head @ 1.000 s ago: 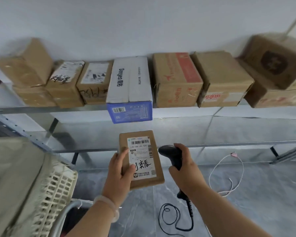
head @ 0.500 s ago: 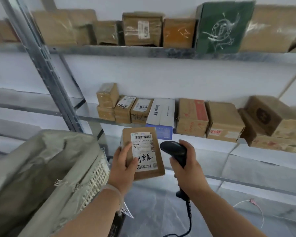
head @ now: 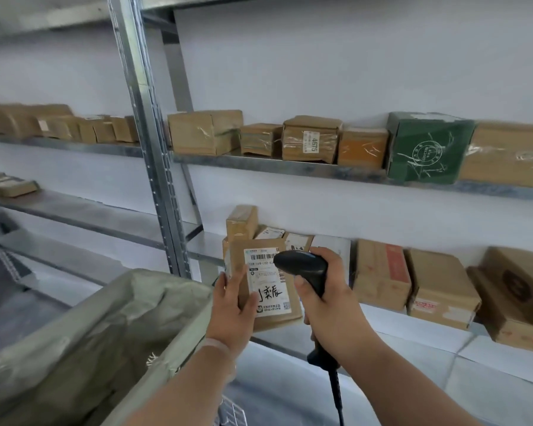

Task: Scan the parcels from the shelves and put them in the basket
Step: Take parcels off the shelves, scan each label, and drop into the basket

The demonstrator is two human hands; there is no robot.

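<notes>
The right hand (head: 330, 299), fingers wrapped round the scanner (head: 302, 265), has brought its head over the label (head: 270, 299); the left hand (head: 233, 305) grips the parcel (head: 291, 315) just beside it; scanning looks underway; the basket (head: 154, 342) waits lower left of that hand.

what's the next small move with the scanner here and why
Probably ease the scanner back a little and aim it at the barcode. The right hand holds its head close over the label, covering the barcode's right end in this view, while the left hand holds the parcel label-forward.
</notes>
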